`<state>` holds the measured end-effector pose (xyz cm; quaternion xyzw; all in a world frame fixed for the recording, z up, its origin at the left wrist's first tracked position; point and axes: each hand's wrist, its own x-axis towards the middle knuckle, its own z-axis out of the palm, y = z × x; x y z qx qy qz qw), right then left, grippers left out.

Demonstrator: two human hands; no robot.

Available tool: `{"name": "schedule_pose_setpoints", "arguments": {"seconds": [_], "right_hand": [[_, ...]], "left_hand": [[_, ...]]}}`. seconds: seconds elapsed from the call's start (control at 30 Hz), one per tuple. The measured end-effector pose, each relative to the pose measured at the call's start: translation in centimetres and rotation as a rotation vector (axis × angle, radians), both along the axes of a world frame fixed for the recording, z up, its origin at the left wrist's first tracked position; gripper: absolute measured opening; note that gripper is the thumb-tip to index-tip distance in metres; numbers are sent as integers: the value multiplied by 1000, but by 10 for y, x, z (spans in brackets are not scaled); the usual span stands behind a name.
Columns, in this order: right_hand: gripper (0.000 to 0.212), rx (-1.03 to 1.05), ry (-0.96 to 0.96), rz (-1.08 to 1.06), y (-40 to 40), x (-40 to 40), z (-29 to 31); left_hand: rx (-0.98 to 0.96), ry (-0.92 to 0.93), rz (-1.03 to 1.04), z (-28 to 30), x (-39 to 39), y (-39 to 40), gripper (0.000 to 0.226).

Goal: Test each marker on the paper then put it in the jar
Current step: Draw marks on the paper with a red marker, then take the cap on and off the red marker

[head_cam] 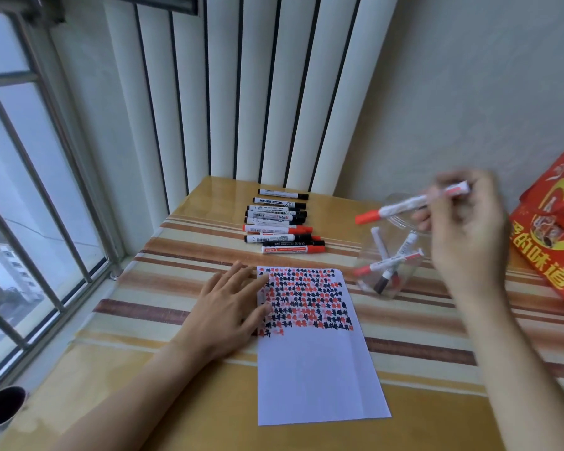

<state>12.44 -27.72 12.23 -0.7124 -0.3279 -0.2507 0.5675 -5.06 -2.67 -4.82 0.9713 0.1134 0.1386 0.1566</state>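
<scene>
Nearest, the left hand (232,301) lies flat, fingers straight, pinning the half-scribbled paper (310,346); right of it, the right hand (466,222) pinches a capped red marker (411,203) above the clear jar (389,255) holding roughly 4, while about 10 markers (282,221) wait farther back.

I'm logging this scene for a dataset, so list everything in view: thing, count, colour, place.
Marker in hand: one, white barrel with red cap, held over the jar.
Jar: one, clear plastic, right of the paper, holding several markers.
Row of markers: about ten, black-capped and red-capped, at the far side of the table.
Paper: one, white, upper half covered in red and black test marks, table centre.
Table: one, yellow with brown stripes.
Red bag: one, red with yellow print, right edge.
Dark cup: one, on the sill, lower left.
Window: one, barred, left.
Radiator: one, white, behind the table.
Left hand: flat on the paper's left edge.
Right hand: fingers hold the marker.
</scene>
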Motion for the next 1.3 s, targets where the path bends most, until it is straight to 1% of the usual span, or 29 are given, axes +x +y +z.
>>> {"name": "schedule_pose_setpoints", "arguments": {"seconds": [0.07,0.1,0.17,0.27,0.33,0.37,0.47,0.53,0.63,0.7,0.77,0.83,0.87,0.93,1.0,1.07,1.1,1.3], "right_hand": [[14,1,-156,-143,-10,14,19],[11,-22,-215,-200,-14,20,24],[12,-131,-258,-271,-17,29,27],[8,-383,-188,-283,-11,34,13],[7,-514,-130,-275,-6,37,-2],[10,-566,-109,-272,-4,39,-9],[32,-679,-107,-330,1,44,-30],[37,-709,-154,-368,3,43,-35],[35,-744,-156,-368,3,42,-35],[26,-707,-182,-399,5,40,-35],[16,-617,-319,-448,14,29,-33],[8,-533,-447,-363,31,15,-34],[7,-522,-459,-276,42,9,-37],[10,-598,-367,-124,67,6,-53],[14,-756,-233,-44,91,13,-77],[17,-878,-137,-16,110,24,-102],[18,-908,-123,-14,118,29,-112],[17,-964,-201,-50,134,42,-138]], "left_hand": [[2,40,-5,-1,2,-1,71],[2,54,-6,-2,1,-2,71],[7,63,-8,-1,1,-2,73],[19,54,-14,-2,1,-1,72],[29,48,-16,-3,1,-1,72],[38,51,-16,-3,1,-1,72],[46,55,-20,-4,1,0,73],[44,48,-21,-4,1,0,73],[51,49,-19,-3,2,-1,73],[47,49,-16,-3,2,-1,73],[51,51,-12,-3,3,0,72],[59,45,-7,-5,4,1,71],[60,44,-4,-6,4,1,70],[63,48,0,-7,5,2,70],[75,52,3,-7,5,2,69],[80,45,5,-7,5,2,69],[77,41,7,-7,5,3,69],[44,21,-4,-6,4,2,71]]}}
